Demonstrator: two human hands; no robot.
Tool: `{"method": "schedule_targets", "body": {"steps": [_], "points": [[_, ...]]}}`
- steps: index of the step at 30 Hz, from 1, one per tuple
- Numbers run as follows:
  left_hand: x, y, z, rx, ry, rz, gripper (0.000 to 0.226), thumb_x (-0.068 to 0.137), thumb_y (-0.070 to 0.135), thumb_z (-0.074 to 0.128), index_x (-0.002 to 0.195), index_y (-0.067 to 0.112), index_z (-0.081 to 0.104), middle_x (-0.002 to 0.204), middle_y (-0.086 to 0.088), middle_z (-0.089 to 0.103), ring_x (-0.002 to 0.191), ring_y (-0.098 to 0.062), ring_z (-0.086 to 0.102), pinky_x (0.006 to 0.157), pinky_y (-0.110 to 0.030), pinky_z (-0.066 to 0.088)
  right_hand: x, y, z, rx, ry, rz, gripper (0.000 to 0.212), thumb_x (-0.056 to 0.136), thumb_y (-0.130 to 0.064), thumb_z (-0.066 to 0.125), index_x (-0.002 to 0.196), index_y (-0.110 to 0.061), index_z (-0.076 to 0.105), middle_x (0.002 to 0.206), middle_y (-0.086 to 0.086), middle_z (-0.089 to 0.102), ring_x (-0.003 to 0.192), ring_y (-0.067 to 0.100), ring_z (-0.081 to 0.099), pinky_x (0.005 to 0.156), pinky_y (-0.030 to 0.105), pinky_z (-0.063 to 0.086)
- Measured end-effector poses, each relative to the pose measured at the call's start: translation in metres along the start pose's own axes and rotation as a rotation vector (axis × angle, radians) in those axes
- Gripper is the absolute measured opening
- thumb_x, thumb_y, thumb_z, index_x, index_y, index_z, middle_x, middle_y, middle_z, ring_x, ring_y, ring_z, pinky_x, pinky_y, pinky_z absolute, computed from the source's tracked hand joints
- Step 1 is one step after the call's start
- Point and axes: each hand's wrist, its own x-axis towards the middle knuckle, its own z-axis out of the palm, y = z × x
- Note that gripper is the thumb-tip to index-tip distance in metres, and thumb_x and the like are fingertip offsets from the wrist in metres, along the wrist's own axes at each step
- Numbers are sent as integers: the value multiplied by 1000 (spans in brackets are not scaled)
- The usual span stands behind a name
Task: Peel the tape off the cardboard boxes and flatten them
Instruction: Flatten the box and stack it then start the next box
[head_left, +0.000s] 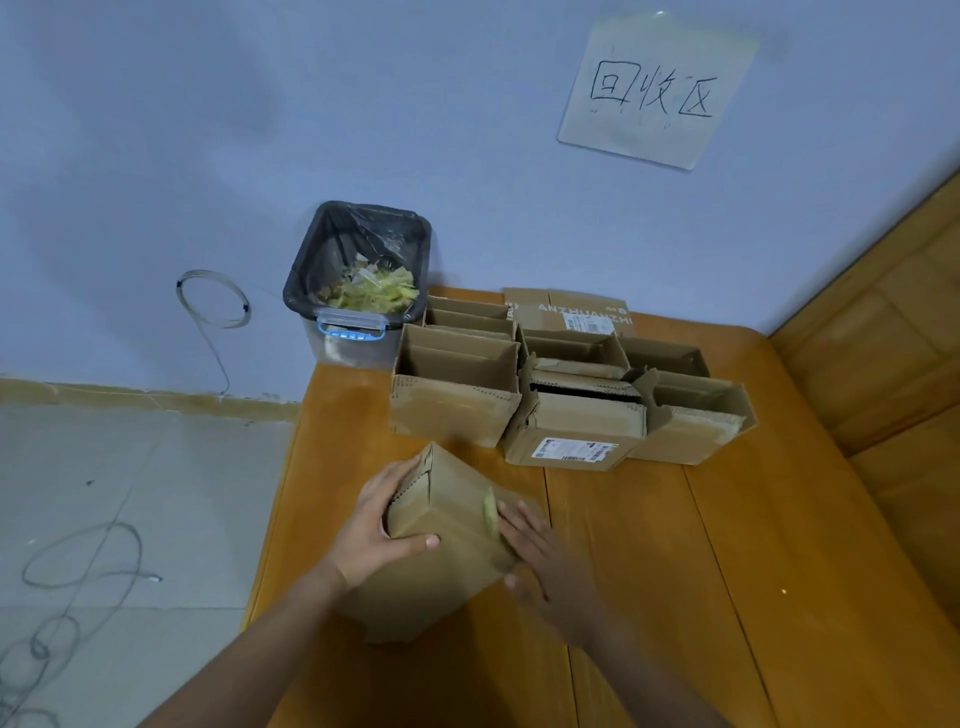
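Here the left hand (374, 535) grips a box (447, 525) on the table (701, 571), thumb curled over its edge. The right hand (545, 561), blurred, rests flat-fingered on the box beside some tape (490, 512), with more boxes (561, 395) behind

Dim, bluish indoor light with soft shadows; wide-angle bending at the edges; the right hand (540, 558) is motion-blurred.
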Motion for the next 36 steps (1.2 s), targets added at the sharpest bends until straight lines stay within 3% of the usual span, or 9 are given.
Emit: {"method": "schedule_targets", "body": {"steps": [3, 5, 9, 13, 17, 21, 24, 29, 36], "points": [[4, 7, 4, 46, -25, 5, 97, 59, 72, 70, 142, 46, 26, 142, 27, 29, 132, 1, 28, 110, -37, 30, 1, 7, -9, 114, 76, 25, 65, 94, -67, 25, 143, -27, 40, 155, -19, 25, 140, 6, 31, 106, 22, 36], [6, 11, 9, 68, -32, 9, 100, 57, 79, 67, 142, 44, 25, 143, 24, 28, 132, -1, 27, 111, -34, 28, 7, 5, -16, 174, 124, 77, 62, 92, -70, 24, 140, -33, 40, 151, -24, 28, 128, -3, 41, 92, 7, 39], [9, 14, 12, 96, -22, 5, 102, 58, 76, 67, 143, 38, 25, 144, 16, 29, 133, -7, 27, 113, -34, 25, 17, -9, -12, 280, 58, 182, 63, 92, -69, 25, 147, -39, 23, 153, -17, 27, 136, -3, 31, 103, 18, 38], [8, 19, 23, 165, 8, 4, 97, 61, 73, 66, 142, 45, 21, 138, 34, 21, 129, 0, 26, 108, -30, 28, 17, -16, -1, 382, 61, 265, 54, 95, -54, 32, 145, -48, 14, 154, -30, 8, 135, -17, 9, 109, 18, 21], [14, 27, 36, 258, 1, 10, 100, 61, 76, 64, 144, 44, 20, 137, 32, 21, 130, 0, 22, 110, -28, 24, 10, -7, -3, 347, 72, 268, 51, 94, -55, 30, 143, -48, 19, 155, -30, 8, 141, -6, 12, 111, 25, 26], [27, 37, 48, 412, -15, 47, 107, 61, 78, 61, 150, 29, 26, 146, 7, 31, 135, -13, 25, 114, -37, 26, 6, 6, -13, 312, 104, 226, 44, 95, -57, 30, 138, -53, 21, 150, -38, 9, 138, -14, 13, 101, 6, 24], [44, 45, 53, 635, -51, 91, 105, 67, 73, 66, 152, 28, 23, 151, -1, 27, 139, -20, 21, 117, -41, 23, 8, 15, -23, 284, 192, 207, 40, 100, -40, 39, 139, -44, 29, 151, -33, 16, 134, -21, 13, 94, -6, 21], [69, 47, 58, 990, -180, 106, 104, 72, 69, 63, 154, 31, 10, 159, -4, 12, 147, -23, 6, 120, -41, -1, 22, 25, -43, 248, 356, 149, 40, 99, -16, 48, 137, -29, 42, 147, -24, 27, 135, -14, 23, 103, 1, 20], [91, 36, 58, 1141, -267, 85, 104, 77, 65, 60, 155, 29, 0, 161, -10, 5, 149, -29, -1, 119, -45, -7, 58, 19, -57, 172, 414, 149, 39, 93, 6, 50, 126, -13, 62, 138, -18, 40, 131, 2, 39, 104, 1, 22]]}}
